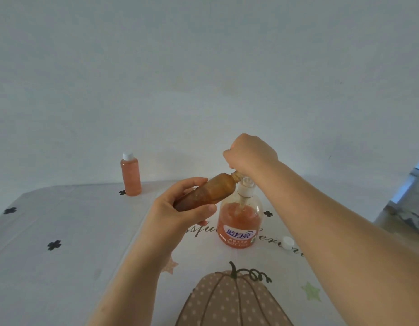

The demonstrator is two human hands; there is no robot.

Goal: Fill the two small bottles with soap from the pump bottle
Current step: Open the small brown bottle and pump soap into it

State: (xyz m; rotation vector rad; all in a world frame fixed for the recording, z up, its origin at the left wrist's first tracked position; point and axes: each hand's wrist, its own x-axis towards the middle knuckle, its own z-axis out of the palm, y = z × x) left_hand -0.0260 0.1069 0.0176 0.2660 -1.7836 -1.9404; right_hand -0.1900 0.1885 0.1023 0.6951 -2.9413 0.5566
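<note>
My left hand [180,208] grips a small brown bottle [211,191], tilted with its open neck up and to the right at the pump nozzle. The pump bottle [239,222] of orange soap stands on the table just right of it. My right hand [248,154] sits on top of the pump head with its fingers curled over it; the head is mostly hidden. A second small bottle [131,175], capped white and full of orange soap, stands at the far left of the table. A loose white cap [287,242] lies right of the pump bottle.
The table [62,231] wears a white cloth printed with black clovers, script lettering, stars and a large pumpkin [232,300] at the near edge. A plain wall rises behind. At the far right edge a grey ledge [406,208] shows.
</note>
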